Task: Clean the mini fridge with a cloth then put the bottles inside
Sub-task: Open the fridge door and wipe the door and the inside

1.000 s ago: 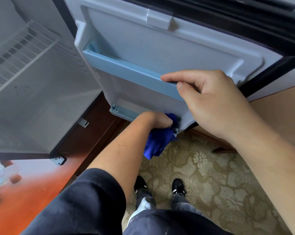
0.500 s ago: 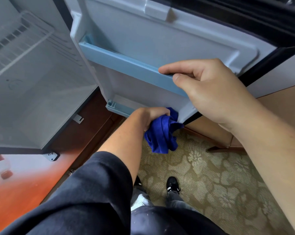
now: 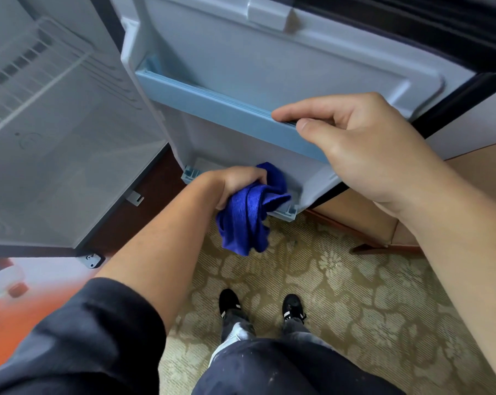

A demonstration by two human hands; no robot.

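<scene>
The mini fridge stands open, its white cavity point(image 3: 58, 155) at the left with a wire shelf point(image 3: 27, 81) inside. The door's inner side point(image 3: 269, 61) faces me. My right hand point(image 3: 363, 149) grips the pale blue upper door rail point(image 3: 212, 109), fingers curled over its top edge. My left hand point(image 3: 235, 181) is shut on a bunched blue cloth point(image 3: 246, 218) and presses it against the lower door shelf point(image 3: 286, 212), with part of the cloth hanging below. Blurred clear bottles with red caps point(image 3: 4, 283) lie at the far left edge.
A reddish-brown wooden cabinet surface point(image 3: 18, 315) lies below the fridge cavity. A patterned beige carpet point(image 3: 355, 295) covers the floor, with my two black shoes point(image 3: 261, 306) on it. A tan wooden furniture piece point(image 3: 383, 220) stands right of the door.
My left hand has drawn the cloth up and rightward along the lower door shelf, and more cloth shows. My right hand stays on the upper rail.
</scene>
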